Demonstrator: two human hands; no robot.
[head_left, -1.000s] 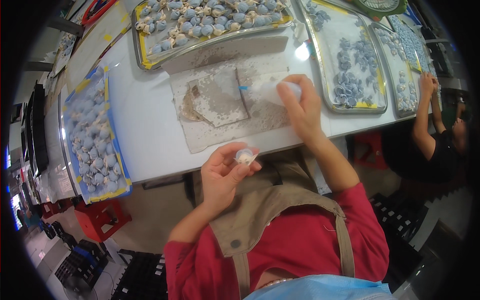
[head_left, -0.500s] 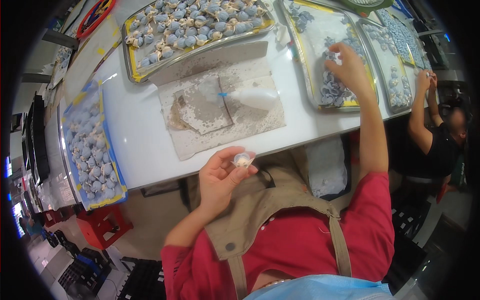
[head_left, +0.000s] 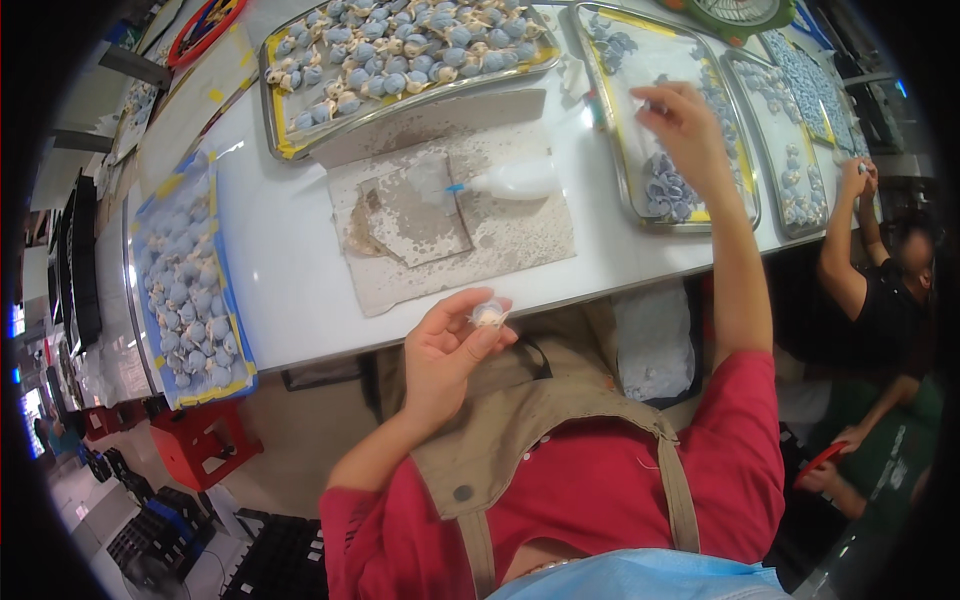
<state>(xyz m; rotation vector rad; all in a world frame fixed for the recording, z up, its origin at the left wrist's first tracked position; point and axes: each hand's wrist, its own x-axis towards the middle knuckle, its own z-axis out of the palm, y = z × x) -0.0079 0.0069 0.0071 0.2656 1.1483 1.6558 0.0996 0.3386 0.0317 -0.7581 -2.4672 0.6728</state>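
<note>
Just in front of the table edge, my left hand [head_left: 437,358] pinches a small pale doll head [head_left: 488,316] with pointed ears and a blue-grey top. My right hand [head_left: 688,135] is raised over a metal tray [head_left: 622,178] on the right, thumb and fingertips together around a small dark piece, mostly hidden by the fingers. Below that hand lies a heap of curled blue-grey pieces [head_left: 670,188], with more along the tray's far end and right side. A white squeeze bottle [head_left: 520,180] with a blue tip lies on stained cardboard [head_left: 520,245] between my hands.
Doll heads fill a large metal tray [head_left: 272,122] at the back and a blue-edged tray [head_left: 240,315] on the left. Another tray [head_left: 822,222] and a green fan [head_left: 740,15] stand farther right. A co-worker [head_left: 845,270] sits there. A red stool [head_left: 205,445] is lower left.
My right hand has lifted off the pieces and shifted slightly left with its fingertips closed. My left hand has tilted the doll head a little. A person in green has appeared at lower right, holding a red object.
</note>
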